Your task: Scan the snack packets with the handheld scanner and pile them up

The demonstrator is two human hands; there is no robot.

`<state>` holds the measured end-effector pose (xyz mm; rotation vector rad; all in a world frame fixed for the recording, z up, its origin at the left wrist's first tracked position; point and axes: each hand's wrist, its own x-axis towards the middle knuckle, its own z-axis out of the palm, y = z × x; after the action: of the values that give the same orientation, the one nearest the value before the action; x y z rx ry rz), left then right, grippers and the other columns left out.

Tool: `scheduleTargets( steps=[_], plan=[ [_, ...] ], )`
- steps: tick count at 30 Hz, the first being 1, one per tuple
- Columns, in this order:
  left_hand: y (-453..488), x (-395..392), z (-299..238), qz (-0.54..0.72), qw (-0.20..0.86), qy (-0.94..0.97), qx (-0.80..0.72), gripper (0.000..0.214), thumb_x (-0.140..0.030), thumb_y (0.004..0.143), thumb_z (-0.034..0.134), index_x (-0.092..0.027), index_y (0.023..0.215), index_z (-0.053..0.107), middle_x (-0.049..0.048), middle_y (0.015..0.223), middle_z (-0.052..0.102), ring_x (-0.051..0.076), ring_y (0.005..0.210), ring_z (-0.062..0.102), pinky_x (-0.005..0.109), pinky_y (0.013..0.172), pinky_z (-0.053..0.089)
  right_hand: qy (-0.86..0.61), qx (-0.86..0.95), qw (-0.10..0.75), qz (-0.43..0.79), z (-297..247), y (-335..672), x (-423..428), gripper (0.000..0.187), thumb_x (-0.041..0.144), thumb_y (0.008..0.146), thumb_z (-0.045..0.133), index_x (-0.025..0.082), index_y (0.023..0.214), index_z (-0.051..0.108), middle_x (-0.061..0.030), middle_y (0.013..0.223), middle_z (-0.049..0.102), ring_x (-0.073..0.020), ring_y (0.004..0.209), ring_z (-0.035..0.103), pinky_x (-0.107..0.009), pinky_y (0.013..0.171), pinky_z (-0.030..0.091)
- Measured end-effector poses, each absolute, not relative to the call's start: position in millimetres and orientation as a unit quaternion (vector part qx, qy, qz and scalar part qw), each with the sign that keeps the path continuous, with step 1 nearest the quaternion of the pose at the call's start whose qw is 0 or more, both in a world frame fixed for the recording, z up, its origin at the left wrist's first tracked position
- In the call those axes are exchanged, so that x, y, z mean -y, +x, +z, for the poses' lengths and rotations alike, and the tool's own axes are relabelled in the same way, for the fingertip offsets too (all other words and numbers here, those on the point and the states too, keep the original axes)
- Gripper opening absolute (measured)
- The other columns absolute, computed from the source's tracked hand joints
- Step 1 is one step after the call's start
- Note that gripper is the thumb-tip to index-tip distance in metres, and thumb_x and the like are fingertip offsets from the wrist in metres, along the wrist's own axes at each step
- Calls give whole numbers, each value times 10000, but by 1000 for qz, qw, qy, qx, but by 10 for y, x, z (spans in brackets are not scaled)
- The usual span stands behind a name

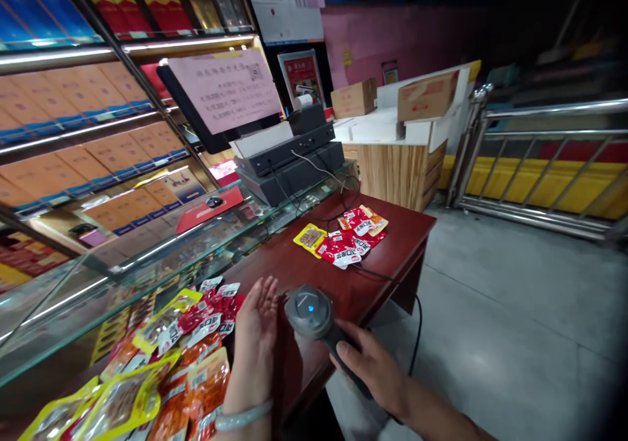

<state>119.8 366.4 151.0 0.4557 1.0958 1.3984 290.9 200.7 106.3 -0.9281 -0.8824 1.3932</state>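
The right hand (377, 369) is closed around the handle of a grey barcode scanner (310, 313), whose head is tipped up and toward the camera, a small blue light showing on its top face. The grip is taken low on the handle; the fingertips are hidden beneath it. The left hand (258, 317) is held open and empty, palm turned toward the scanner, just beside its head, fingers extended over the dark red surface (392, 251). A pale bracelet (244, 416) is worn at that wrist.

Immediately left of the left hand, a near heap of snack packets (171, 362), red, orange and yellow, is spread along the surface edge and against the glass display case (122, 258). A second, smaller far pile of packets (346, 238) lies well apart, further along the surface, with a black cable (417, 323) running past it and down over the edge. Behind that, a register unit with screen (289, 159) is seen.

Risks judged from this position: the cable, probably the scanner's own though its run is partly hidden, could snag the far pile and drag packets off the edge. Glossy wrappers could reflect the beam and spoil a read. Packets overhanging in the near heap could be knocked floorward by the left forearm.
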Motion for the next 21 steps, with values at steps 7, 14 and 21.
scheduleTargets(
  steps=[7,14,21],
  plan=[
    [1931,-4203,1530,449,720,199,-491,114,-77,973,498,-143,958,590,97,859,722,124,613,703,187,502,534,-435,323,597,592,875,3139,-2019,745,738,809,728,210,1333,703,-44,837,662,-193,726,588,-280,613,460],
    [2278,-4589,1561,338,767,225,-497,194,-153,1030,446,-170,848,511,-24,593,528,41,371,402,119,343,314,-444,336,619,554,817,3319,-2047,677,685,863,700,215,1350,706,-69,845,720,-265,835,668,-396,763,555],
    [2435,-4922,1504,273,759,241,-539,287,-269,1058,453,-166,795,507,-69,573,392,21,367,286,113,314,170,-457,316,624,549,842,3361,-2019,689,685,851,709,202,1343,714,-103,947,753,-292,923,695,-429,824,572]
  ],
)
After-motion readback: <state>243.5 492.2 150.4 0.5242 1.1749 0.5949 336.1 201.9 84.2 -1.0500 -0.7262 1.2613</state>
